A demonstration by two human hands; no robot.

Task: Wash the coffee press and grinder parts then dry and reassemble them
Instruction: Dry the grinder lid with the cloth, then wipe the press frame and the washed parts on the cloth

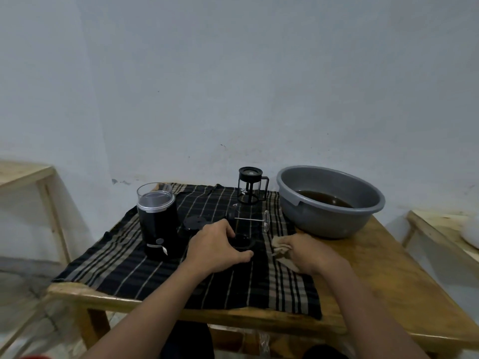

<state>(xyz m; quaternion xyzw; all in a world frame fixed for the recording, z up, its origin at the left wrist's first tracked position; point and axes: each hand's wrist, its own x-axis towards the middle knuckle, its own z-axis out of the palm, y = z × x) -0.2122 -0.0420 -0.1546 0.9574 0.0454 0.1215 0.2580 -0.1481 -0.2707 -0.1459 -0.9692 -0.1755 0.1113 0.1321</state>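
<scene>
Both forearms reach in from the bottom edge. Left hand [217, 246] is palm down, thumb and fingers curled round a small black round plastic part [242, 240] on the black striped cloth [108, 268] covering the wooden tabletop [388, 260]. Right hand [309, 252], just beside it, clutches a crumpled beige rag [281, 246]. Farther back: black cylindrical grinder with clear lid [158, 226], thin metal plunger rod [248, 218], black-framed glass coffee press [250, 187], and grey plastic basin of brown water [324, 221].

Bare cloth [160, 278] lies open near the front edge; grinder [158, 224] and basin [329, 203] flank the middle.
</scene>
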